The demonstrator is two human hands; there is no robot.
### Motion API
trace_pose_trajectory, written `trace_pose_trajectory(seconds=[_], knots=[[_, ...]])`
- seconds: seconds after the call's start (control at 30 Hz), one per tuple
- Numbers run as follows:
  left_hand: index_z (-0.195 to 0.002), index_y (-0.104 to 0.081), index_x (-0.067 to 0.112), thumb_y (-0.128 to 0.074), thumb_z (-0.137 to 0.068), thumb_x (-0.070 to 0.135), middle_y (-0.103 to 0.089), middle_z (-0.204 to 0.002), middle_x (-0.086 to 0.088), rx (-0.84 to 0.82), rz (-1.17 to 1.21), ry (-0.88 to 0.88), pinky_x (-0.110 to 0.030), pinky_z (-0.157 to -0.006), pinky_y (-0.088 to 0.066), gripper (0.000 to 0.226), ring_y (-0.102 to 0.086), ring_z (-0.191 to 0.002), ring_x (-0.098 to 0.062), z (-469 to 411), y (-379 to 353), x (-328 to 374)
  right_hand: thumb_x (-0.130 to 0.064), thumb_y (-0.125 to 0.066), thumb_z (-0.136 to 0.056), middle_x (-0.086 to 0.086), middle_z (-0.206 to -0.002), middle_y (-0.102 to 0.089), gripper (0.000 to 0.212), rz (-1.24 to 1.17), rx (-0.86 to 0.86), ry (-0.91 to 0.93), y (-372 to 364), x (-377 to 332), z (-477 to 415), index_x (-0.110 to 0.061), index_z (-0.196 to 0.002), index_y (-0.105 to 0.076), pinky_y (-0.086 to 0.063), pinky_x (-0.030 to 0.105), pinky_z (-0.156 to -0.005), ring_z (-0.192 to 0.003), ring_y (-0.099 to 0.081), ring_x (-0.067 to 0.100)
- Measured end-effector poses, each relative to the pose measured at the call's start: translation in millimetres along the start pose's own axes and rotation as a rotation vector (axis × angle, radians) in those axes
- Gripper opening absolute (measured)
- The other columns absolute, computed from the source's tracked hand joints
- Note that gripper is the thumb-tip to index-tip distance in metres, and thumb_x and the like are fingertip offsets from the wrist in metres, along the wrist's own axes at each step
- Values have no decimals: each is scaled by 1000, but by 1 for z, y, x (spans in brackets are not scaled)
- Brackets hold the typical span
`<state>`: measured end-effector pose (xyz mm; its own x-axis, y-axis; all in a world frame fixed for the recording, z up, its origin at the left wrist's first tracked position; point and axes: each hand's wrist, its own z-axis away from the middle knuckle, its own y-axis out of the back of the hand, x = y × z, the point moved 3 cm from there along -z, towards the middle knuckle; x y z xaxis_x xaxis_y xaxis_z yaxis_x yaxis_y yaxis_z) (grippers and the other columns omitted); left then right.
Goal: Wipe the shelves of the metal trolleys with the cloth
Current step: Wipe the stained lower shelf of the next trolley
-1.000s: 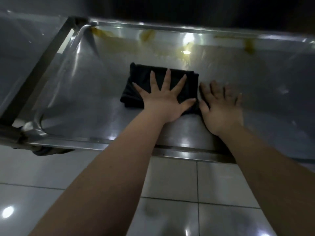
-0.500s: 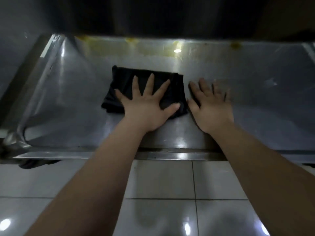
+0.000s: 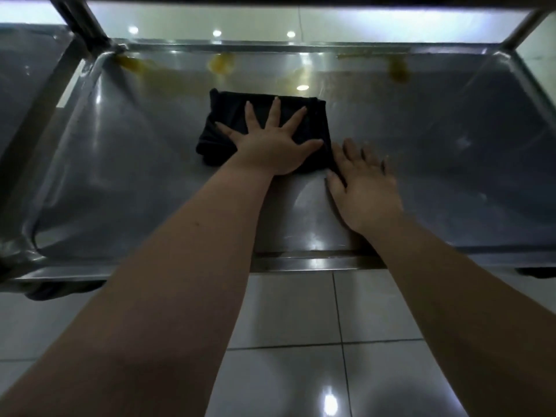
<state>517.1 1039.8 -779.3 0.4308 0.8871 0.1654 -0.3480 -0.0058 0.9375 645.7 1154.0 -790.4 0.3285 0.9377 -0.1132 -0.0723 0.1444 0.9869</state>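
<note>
A folded black cloth (image 3: 228, 115) lies on the steel trolley shelf (image 3: 120, 176), a little behind its middle. My left hand (image 3: 270, 145) presses flat on the cloth with the fingers spread wide. To the right of it, my right hand (image 3: 364, 188) rests flat on the bare metal, its fingertips at the cloth's near right corner. Yellow stains (image 3: 222, 64) run along the shelf's back edge, with one more stain (image 3: 397, 70) at the far right and a smear (image 3: 132, 63) in the far left corner.
The shelf has a raised front rim (image 3: 301, 261) and upright posts (image 3: 81, 19) at its back corners. Another steel trolley shelf (image 3: 24, 70) adjoins it on the left. Glossy white floor tiles (image 3: 285, 311) lie below my arms. A dark wheel (image 3: 54, 291) shows under the front left corner.
The view has shifted, so more of the back rim and the posts shows. My left hand stays pressed on the cloth. My right hand has slid slightly toward the front edge.
</note>
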Motion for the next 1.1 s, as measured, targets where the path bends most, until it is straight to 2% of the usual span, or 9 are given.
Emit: trace_pose_trajectory(seconds=[0.07, 0.2, 0.4, 0.53, 0.67, 0.87, 1.0, 1.1], knots=[[-150, 6, 56, -22, -84, 86, 19, -164, 10, -23, -10, 13, -83, -99, 13, 77, 25, -147, -39, -7, 3, 9, -46, -23, -104, -2, -166, -6, 58, -5, -34, 4, 3, 15, 8, -29, -158, -10, -4, 53, -120, -152, -6, 27], [-151, 8, 56, -21, -85, 86, 19, -164, 9, -16, 2, -8, -81, -100, 13, 78, 25, -147, -39, 0, -1, 10, -62, -17, -98, -10, -166, -2, 62, 9, -76, -62, 3, 58, 28, -42, -155, -5, -1, 57, -119, -152, -1, 24], [-147, 18, 58, -14, -83, 87, 28, -161, 11, -54, -64, -37, -81, -102, 9, 77, 28, -146, -36, 56, -24, 14, -69, 1, -87, -15, -165, 3, 70, 34, -56, -45, -6, 58, 34, -48, -153, 2, 2, 59, -118, -152, 5, 23], [-146, 20, 57, -12, -85, 85, 30, -161, 9, -28, -95, -29, -83, -99, 10, 75, 29, -145, -39, 76, -36, 28, -68, 1, -86, -13, -165, 4, 70, 50, -52, -52, -6, 60, 36, -46, -153, 4, 3, 57, -119, -152, 7, 23], [-148, 16, 56, -16, -87, 83, 28, -162, 7, -35, -32, -29, -85, -96, 13, 73, 30, -144, -41, 34, -25, 49, -62, -9, -97, -9, -166, 5, 63, 30, -36, -66, -5, 58, 33, -41, -155, 4, 4, 55, -120, -152, 7, 22], [-152, 8, 52, -20, -89, 82, 21, -164, 2, -18, 2, -32, -85, -94, 13, 76, 24, -145, -46, -10, -11, 85, -65, -15, -97, -6, -166, 4, 75, 13, 2, -101, -9, 61, 32, -25, -158, 2, 5, 51, -121, -152, 6, 19], [-153, 6, 51, -18, -89, 81, 18, -165, 3, 37, 18, -48, -83, -97, 14, 75, 25, -146, -41, 3, -16, 78, -67, -15, -95, -5, -166, 6, 80, -17, 6, -94, -8, 60, 33, -22, -158, 4, 6, 49, -121, -152, 7, 17], [-151, 11, 54, -17, -89, 81, 22, -164, 7, 2, 5, -45, -81, -100, 14, 73, 27, -146, -37, 28, -24, 69, -71, -10, -87, -3, -166, 5, 89, -20, -2, -78, -8, 60, 33, -20, -159, 1, 5, 49, -121, -152, 6, 19]])
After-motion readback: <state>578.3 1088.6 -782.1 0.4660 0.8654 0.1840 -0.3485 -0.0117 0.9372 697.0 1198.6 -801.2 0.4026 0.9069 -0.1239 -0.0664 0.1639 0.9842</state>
